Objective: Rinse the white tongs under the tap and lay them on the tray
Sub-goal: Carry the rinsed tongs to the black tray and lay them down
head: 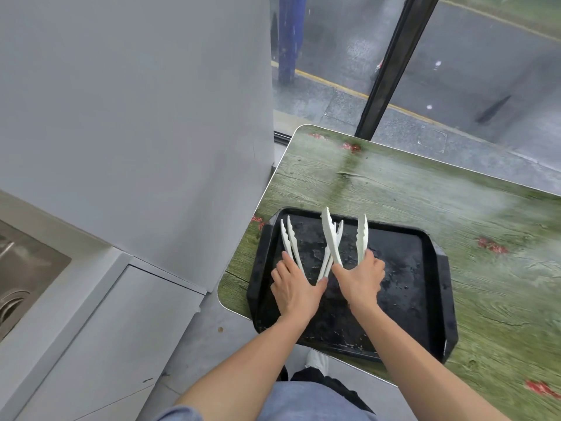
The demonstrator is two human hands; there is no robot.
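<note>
We see both hands over a black tray [425, 299] at about 5 o'clock in the view; it sits on a green wood-print table [455, 208] and its near end overhangs the table edge. Four white tongs are over the tray, tips all toward 12 o'clock. Left hand [293, 287]: fingers and thumb spread wide, fingers over the hinge end of the left tongs [288, 238] at 11 o'clock on the tray, thumb against the base of the middle tongs [326, 262]; we cannot tell if it really grips either. Right hand [362, 279]: fingers curled round the right tongs [362, 238], and the tall tongs [331, 235] stick up from its thumb side, crossing in front of the middle tongs. We cannot tell if the tong tips touch the tray. The tray floor shows shiny patches and drops. A steel sink [27, 268] is at 9 o'clock in a white counter, a grey wall [136, 117] at 10 to 11 o'clock, and a window [470, 71] onto a street at 1 o'clock
</note>
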